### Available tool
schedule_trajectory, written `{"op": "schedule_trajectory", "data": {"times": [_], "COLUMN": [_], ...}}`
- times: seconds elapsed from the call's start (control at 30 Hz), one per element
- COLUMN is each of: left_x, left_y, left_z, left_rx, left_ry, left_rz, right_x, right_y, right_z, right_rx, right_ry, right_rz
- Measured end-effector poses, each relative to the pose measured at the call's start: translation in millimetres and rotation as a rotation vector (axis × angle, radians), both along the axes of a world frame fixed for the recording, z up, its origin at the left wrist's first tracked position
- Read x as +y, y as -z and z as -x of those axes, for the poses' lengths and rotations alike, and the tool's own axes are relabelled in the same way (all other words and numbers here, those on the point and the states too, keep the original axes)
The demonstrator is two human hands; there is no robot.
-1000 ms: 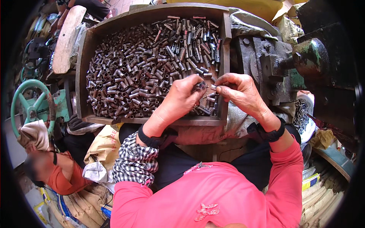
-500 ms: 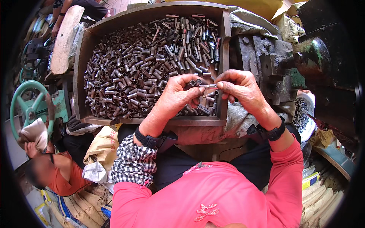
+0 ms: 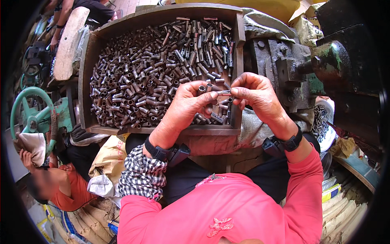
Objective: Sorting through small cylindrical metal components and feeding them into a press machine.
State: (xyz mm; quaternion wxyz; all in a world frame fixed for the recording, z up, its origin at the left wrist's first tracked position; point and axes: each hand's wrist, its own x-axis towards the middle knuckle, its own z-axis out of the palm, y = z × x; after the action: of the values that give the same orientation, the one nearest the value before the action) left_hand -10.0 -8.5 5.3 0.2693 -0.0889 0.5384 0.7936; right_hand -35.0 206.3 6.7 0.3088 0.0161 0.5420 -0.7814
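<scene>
Over the right front part of a wooden tray [image 3: 240,57], my two hands meet at a slim shiny metal piece [image 3: 223,93]. My left hand [image 3: 180,105] is closed, its thumb and fingers pinching the left end of that piece. A couple of short dark metal tubes [image 3: 205,88] also sit in the fingers of this hand, their round open ends showing. My right hand [image 3: 258,95] pinches near the right end between thumb and forefinger. Loose short metal tubes [image 3: 134,81] heap up in the tray, and longer shiny split pieces [image 3: 199,36] lie at its back right.
A heavy metal machine [image 3: 288,69] stands right of the tray. Beyond my right wrist is a white bucket [image 3: 328,122] of small metal parts. On the left are a green handwheel [image 3: 32,110] and a co-worker in an orange shirt [image 3: 73,187] holding a pale cloth.
My hands stay nearly in place, still pinching the slim metal piece, with small finger shifts. The tubes in my left hand have tilted slightly. The co-worker's cloth has moved a little lower.
</scene>
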Motion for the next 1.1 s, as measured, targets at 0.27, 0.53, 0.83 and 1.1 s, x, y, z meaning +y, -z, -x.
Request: {"op": "schedule_trajectory", "data": {"times": [0.27, 0.53, 0.83, 1.1], "left_x": [8, 16, 8, 36], "left_y": [-7, -13, -19, -46], "left_z": [-2, 1, -19, -16], "left_rx": [0.065, -0.017, -0.004, 0.092], "left_ry": [0.144, 0.001, -0.078, 0.018], "left_rz": [0.144, -0.006, -0.067, 0.133], "right_x": [4, -8, 33, 197], "right_y": [-6, -3, -58, -170], "right_z": [4, 8, -42, -149], "right_rx": [-0.124, 0.09, 1.06, 1.391], "right_ry": [-0.084, -0.043, 0.051, 1.089], "right_rz": [-0.001, 0.03, -0.697, -1.001]}}
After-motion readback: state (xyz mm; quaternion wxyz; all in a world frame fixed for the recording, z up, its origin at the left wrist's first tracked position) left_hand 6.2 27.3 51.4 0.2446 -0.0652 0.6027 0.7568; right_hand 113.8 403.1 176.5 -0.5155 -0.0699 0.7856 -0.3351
